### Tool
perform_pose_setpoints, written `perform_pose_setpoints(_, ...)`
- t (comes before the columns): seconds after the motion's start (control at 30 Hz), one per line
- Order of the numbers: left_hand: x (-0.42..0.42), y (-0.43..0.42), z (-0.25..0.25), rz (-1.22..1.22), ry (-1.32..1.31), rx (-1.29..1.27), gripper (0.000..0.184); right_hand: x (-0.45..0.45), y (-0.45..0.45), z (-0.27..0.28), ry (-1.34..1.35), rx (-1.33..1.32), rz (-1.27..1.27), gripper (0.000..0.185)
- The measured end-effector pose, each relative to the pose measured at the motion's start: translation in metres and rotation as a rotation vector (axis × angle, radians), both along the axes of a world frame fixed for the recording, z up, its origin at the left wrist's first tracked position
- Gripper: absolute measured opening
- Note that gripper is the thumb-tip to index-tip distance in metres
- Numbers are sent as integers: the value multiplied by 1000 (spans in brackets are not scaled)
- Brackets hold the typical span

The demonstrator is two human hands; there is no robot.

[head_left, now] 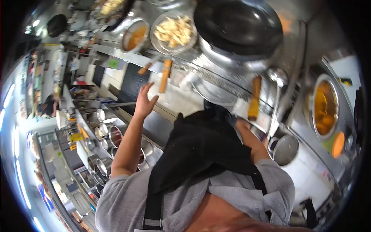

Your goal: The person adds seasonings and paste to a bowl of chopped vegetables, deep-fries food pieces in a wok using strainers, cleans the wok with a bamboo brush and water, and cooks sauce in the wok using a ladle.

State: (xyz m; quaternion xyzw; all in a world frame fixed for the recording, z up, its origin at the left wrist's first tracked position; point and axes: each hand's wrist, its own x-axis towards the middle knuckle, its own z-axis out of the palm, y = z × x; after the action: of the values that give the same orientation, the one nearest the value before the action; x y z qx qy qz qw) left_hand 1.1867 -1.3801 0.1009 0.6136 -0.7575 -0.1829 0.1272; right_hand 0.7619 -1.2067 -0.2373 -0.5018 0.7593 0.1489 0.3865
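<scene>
My left hand [145,103] is raised with its fingers apart and holds nothing. Closest to it are two wooden handles [165,75] that jut out over the front edge of the stove. My right hand [243,125] hangs low beside the black apron [201,143]; the apron and a wooden handle [254,98] cover its fingers. Straight ahead a large black wok [237,29] sits on the metal stove. Left of the wok stands a clear bowl [173,33] full of pale yellow chopped pieces. A ladle [277,77] lies to the wok's right.
A bowl of orange liquid [135,36] stands at the far left of the stove. On the right are a metal bowl of amber liquid [325,106] and a grey pot [285,150]. Several metal containers [115,135] fill a counter on the left. A person [50,105] stands farther back.
</scene>
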Motion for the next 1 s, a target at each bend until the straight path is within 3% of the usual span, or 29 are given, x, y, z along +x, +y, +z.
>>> perform_pose_setpoints(0.07,25,-4,32,79,9,20,59,10,-15,39,-11,117,-99,54)
perform_pose_setpoints(0.13,49,-17,57,188,-10,11,58,0,16,-48,49,95,-193,51)
perform_pose_setpoints(0.2,79,-44,69,232,-23,-39,56,-3,-12,-37,4,257,-198,50)
perform_pose_setpoints(0.23,92,-59,72,282,-26,-67,57,-4,-30,1,-97,446,-81,55)
perform_pose_setpoints(0.3,134,-104,64,321,11,-134,58,-7,-17,-64,-42,480,113,32)
perform_pose_setpoints(0.33,163,-134,51,329,91,-180,56,-10,-15,-61,-47,494,98,32)
perform_pose_setpoints(0.4,194,-189,43,420,419,-178,55,1,-21,-34,-75,482,-17,34)
perform_pose_setpoints(0.43,210,-219,40,423,435,-182,55,8,-22,-27,-98,470,-94,34)
perform_pose_setpoints(0.5,241,-292,32,590,858,-134,52,32,-30,-5,-149,429,-253,36)
perform_pose_setpoints(0.6,289,-418,13,658,1231,-85,52,86,-41,33,-229,360,-532,40)
perform_pose_setpoints(0.73,322,-581,-13,725,1545,-83,67,165,-42,62,-285,322,-821,43)
perform_pose_setpoints(0.83,325,-671,-17,808,1624,27,79,188,-34,72,-420,261,-1160,46)
perform_pose_setpoints(1.0,334,-779,-32,937,1565,60,76,198,60,78,-327,115,-1138,40)
